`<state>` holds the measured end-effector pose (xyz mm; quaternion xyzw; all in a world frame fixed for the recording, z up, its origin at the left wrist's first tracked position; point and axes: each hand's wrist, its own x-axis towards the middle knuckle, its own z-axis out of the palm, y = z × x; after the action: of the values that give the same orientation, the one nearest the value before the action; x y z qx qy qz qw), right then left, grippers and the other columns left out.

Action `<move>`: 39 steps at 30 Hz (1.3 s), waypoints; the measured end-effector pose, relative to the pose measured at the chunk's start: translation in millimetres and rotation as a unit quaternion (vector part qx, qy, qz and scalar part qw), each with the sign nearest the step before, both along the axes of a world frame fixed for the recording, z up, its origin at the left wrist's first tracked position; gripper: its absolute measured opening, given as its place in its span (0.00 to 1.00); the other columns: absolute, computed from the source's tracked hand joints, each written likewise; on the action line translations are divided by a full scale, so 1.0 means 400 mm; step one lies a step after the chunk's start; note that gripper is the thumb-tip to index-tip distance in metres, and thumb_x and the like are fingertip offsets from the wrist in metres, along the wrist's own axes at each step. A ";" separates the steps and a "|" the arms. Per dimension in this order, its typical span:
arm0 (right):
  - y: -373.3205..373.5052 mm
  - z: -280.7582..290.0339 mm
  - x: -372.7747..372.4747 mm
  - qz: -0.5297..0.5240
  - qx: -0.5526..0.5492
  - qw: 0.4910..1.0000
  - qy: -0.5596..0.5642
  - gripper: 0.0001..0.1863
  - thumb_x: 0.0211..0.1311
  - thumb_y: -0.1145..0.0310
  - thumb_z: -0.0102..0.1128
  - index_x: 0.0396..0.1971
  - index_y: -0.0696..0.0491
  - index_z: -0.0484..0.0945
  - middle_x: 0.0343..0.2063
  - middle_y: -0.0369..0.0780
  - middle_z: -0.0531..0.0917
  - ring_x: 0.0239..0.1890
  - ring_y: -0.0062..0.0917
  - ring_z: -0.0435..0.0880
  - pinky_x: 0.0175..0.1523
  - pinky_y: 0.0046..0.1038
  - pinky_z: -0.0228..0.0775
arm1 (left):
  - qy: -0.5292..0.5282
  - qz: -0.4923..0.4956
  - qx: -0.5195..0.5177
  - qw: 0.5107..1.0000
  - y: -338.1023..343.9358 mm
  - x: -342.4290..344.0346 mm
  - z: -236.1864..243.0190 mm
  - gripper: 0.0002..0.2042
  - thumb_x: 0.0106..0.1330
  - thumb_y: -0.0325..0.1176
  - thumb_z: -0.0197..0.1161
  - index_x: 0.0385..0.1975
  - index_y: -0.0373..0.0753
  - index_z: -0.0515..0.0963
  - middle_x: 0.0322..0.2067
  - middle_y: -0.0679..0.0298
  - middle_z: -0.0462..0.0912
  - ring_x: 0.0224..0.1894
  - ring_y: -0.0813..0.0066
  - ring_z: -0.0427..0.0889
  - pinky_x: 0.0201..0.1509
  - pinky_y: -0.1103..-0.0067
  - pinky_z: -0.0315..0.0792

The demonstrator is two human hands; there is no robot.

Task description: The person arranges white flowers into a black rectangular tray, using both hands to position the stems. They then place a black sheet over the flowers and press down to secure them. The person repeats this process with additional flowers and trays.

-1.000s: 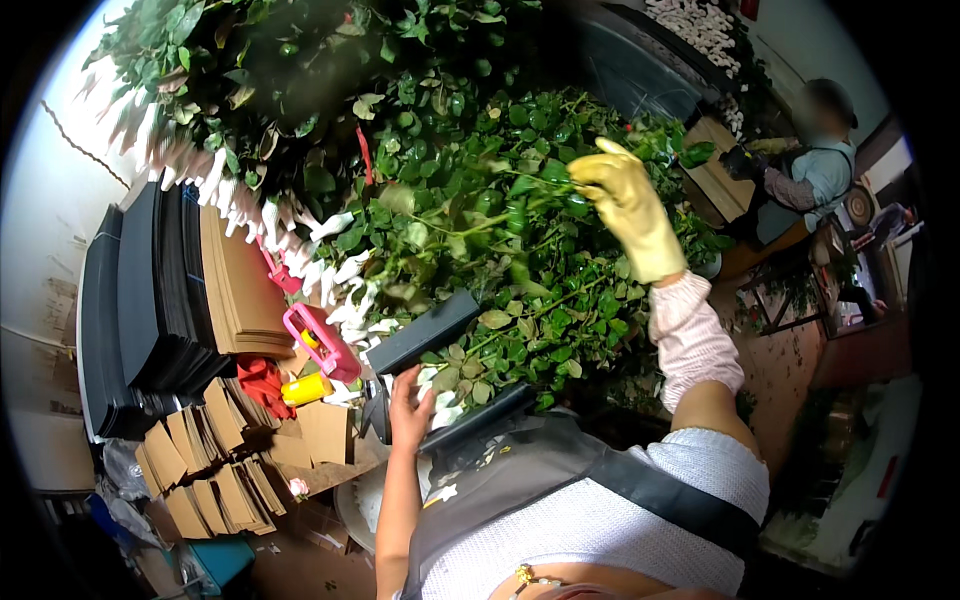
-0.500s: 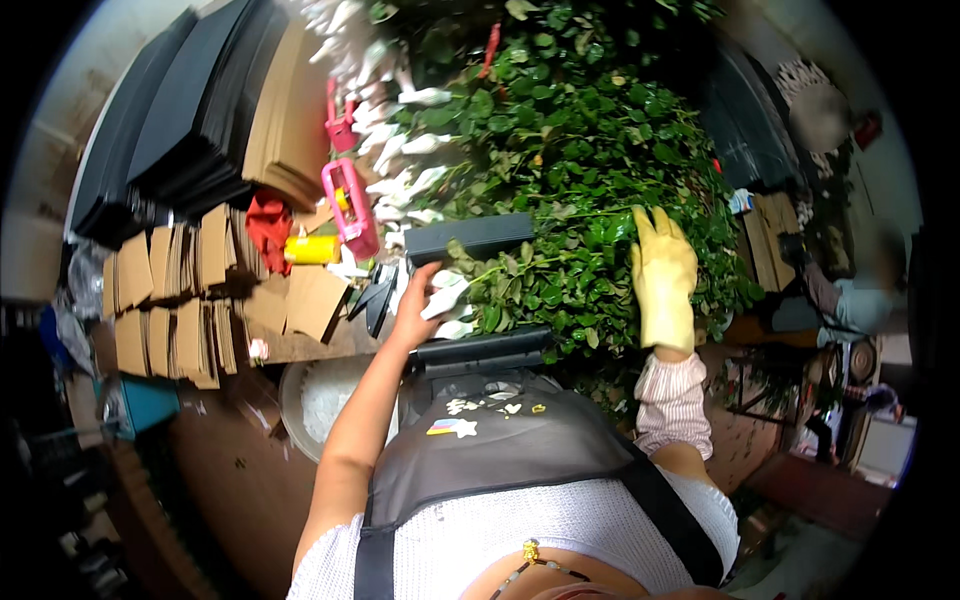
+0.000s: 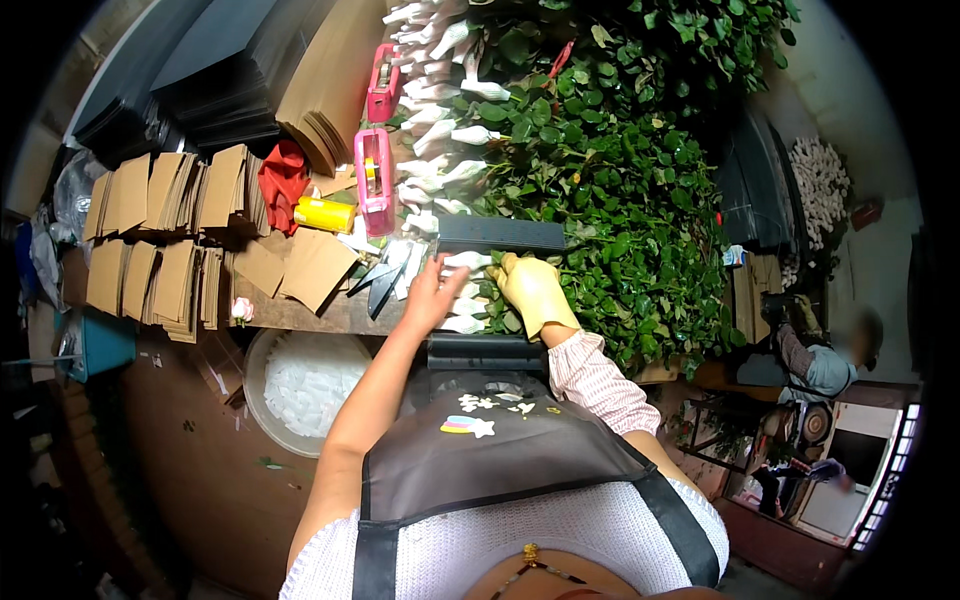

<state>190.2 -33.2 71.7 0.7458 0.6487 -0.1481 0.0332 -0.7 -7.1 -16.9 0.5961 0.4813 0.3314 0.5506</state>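
White-sleeved rose heads [image 3: 467, 297] lie in a row along the table, their leafy green stems [image 3: 640, 240] stretching right. My bare left hand [image 3: 430, 298] is at the left tip of one sleeved rose [image 3: 468, 259], with thumb and fingers closed about it. In a yellow rubber glove, my right hand [image 3: 532, 290] curls its fingers over the stem just right of that head; the fingertips are partly hidden. A dark grey slotted bar [image 3: 500, 235] lies just beyond both hands, and a second dark bar [image 3: 486, 351] sits at the near table edge.
Two pink tape dispensers [image 3: 375, 190] stand left of the flowers. Nearby are dark scissors [image 3: 380, 285], a yellow roll [image 3: 324, 214], red cloth [image 3: 284, 185] and cardboard stacks [image 3: 180, 285]. A tub of white pieces [image 3: 305, 390] is below. Another person [image 3: 825, 360] sits far right.
My gloved right hand has come left from the leafy stems to beside the sleeved rose heads, its fingers now curled. My left hand stays near the heads. The whole view has shifted somewhat.
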 end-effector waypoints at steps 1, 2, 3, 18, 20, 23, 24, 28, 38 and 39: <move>0.003 -0.005 -0.001 -0.002 0.010 1.000 -0.005 0.20 0.67 0.50 0.58 0.39 0.54 0.83 0.29 0.49 0.87 0.36 0.46 0.87 0.42 0.47 0.78 | 0.012 0.010 -0.030 0.999 0.011 0.003 -0.001 0.19 0.66 0.42 0.69 0.50 0.38 0.77 0.38 0.59 0.84 0.38 0.75 0.81 0.41 0.77 0.74; 0.004 -0.009 0.000 -0.004 0.021 1.000 -0.010 0.20 0.66 0.50 0.59 0.38 0.54 0.83 0.28 0.50 0.87 0.34 0.46 0.87 0.42 0.46 0.78 | 0.025 0.020 -0.060 0.998 0.015 0.005 -0.001 0.15 0.68 0.41 0.68 0.46 0.38 0.79 0.36 0.62 0.84 0.37 0.80 0.79 0.38 0.79 0.73; 0.008 -0.013 -0.002 -0.004 0.015 1.000 -0.014 0.20 0.66 0.50 0.59 0.38 0.54 0.83 0.28 0.50 0.87 0.34 0.46 0.87 0.42 0.46 0.78 | 0.058 0.046 -0.057 0.996 0.012 0.004 0.016 0.13 0.69 0.41 0.66 0.34 0.36 0.82 0.32 0.61 0.83 0.35 0.78 0.78 0.37 0.79 0.70; 0.020 0.015 -0.011 -0.011 -0.030 0.999 0.008 0.19 0.65 0.55 0.57 0.40 0.56 0.83 0.33 0.50 0.87 0.40 0.44 0.88 0.47 0.45 0.78 | -0.220 0.334 -0.017 0.917 0.024 -0.155 -0.006 0.12 0.75 0.32 0.55 0.26 0.37 0.69 0.33 0.56 0.85 0.32 0.77 0.81 0.38 0.79 0.75; 0.024 0.043 -0.005 -0.009 -0.052 0.997 0.054 0.21 0.65 0.54 0.57 0.43 0.58 0.83 0.35 0.52 0.87 0.41 0.47 0.87 0.50 0.45 0.77 | -0.104 0.167 -0.116 0.974 0.041 -0.182 -0.021 0.12 0.71 0.34 0.62 0.28 0.39 0.68 0.27 0.60 0.81 0.26 0.77 0.79 0.34 0.80 0.74; 0.026 0.102 -0.013 -0.022 -0.118 0.990 0.081 0.25 0.65 0.51 0.59 0.49 0.58 0.81 0.40 0.53 0.86 0.45 0.49 0.85 0.54 0.44 0.76 | 0.030 0.076 -0.017 0.996 0.045 -0.095 -0.059 0.13 0.68 0.41 0.66 0.32 0.37 0.73 0.25 0.60 0.82 0.29 0.73 0.79 0.37 0.74 0.74; 0.021 0.107 -0.011 -0.021 -0.120 0.990 0.075 0.26 0.65 0.51 0.60 0.51 0.57 0.81 0.40 0.53 0.87 0.45 0.48 0.85 0.54 0.44 0.75 | 0.032 0.056 0.007 0.998 0.046 -0.061 -0.027 0.16 0.67 0.45 0.67 0.32 0.36 0.75 0.26 0.58 0.83 0.31 0.69 0.79 0.40 0.71 0.73; 0.008 0.029 -0.018 -0.029 -0.030 0.998 0.054 0.25 0.63 0.50 0.63 0.43 0.60 0.81 0.33 0.54 0.86 0.40 0.49 0.86 0.48 0.46 0.77 | 0.014 0.057 -0.078 0.995 0.048 -0.018 -0.037 0.16 0.68 0.45 0.65 0.30 0.36 0.77 0.27 0.62 0.81 0.35 0.73 0.78 0.41 0.73 0.72; 0.019 0.109 0.015 -0.009 -0.146 0.976 0.161 0.34 0.57 0.47 0.68 0.54 0.58 0.77 0.46 0.54 0.85 0.49 0.47 0.84 0.55 0.40 0.75 | 0.035 0.012 -0.028 0.999 0.040 -0.168 0.039 0.09 0.64 0.35 0.68 0.29 0.39 0.76 0.25 0.63 0.83 0.29 0.75 0.81 0.32 0.78 0.71; 0.013 0.081 0.016 0.005 -0.121 0.984 0.132 0.33 0.56 0.48 0.69 0.54 0.59 0.77 0.46 0.53 0.85 0.49 0.46 0.84 0.55 0.40 0.75 | 0.100 -0.002 0.046 0.994 0.031 -0.133 0.055 0.11 0.65 0.39 0.68 0.30 0.38 0.77 0.27 0.58 0.84 0.32 0.67 0.83 0.35 0.74 0.73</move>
<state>196.7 -28.1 104.2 0.7069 0.6282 -0.3227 0.0376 -53.9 5.4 5.3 0.6524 0.5169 0.2906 0.4719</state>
